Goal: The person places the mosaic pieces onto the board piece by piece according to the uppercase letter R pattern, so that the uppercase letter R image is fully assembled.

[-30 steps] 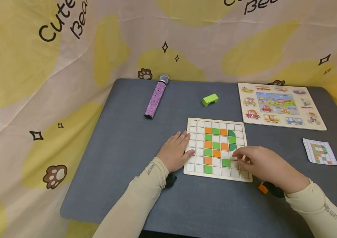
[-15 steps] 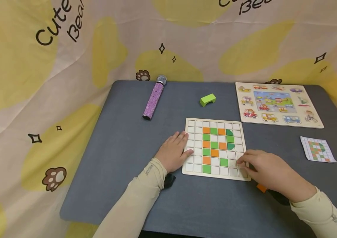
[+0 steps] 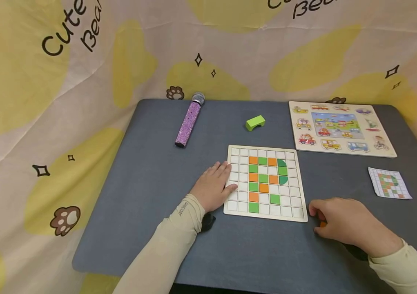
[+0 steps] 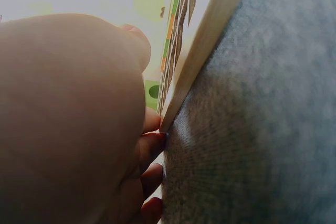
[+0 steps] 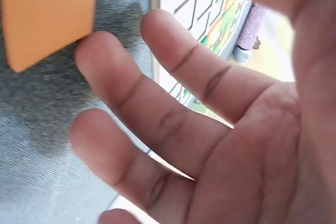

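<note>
My left hand (image 3: 211, 185) rests at the left edge of a white gridded wooden board (image 3: 235, 198), its fingers extended and its thumb over the rim. Green, orange and dark green tiles fill several squares. In the left wrist view, fingertips touch the board's wooden edge (image 4: 199, 45). Beyond the lower right corner, my right hand (image 3: 351, 222) hovers over an orange block (image 3: 323, 224), mostly hidden beneath it. The right wrist view has the orange block (image 5: 50, 14) beside loosely bent fingers (image 5: 157, 114); one fingertip is at its corner, and the thumb stands apart.
A purple glittery microphone (image 3: 188, 124) and a green arched block (image 3: 255, 123) lie behind the board. A vehicle picture puzzle (image 3: 298, 145) sits at the back right. Right of the board lies a small pattern card (image 3: 390, 183). Printed cloth (image 3: 230, 41) hangs behind the table.
My right hand has left the board's lower right squares and moved right and toward me, over the orange block. The left hand keeps its place on the board's edge.
</note>
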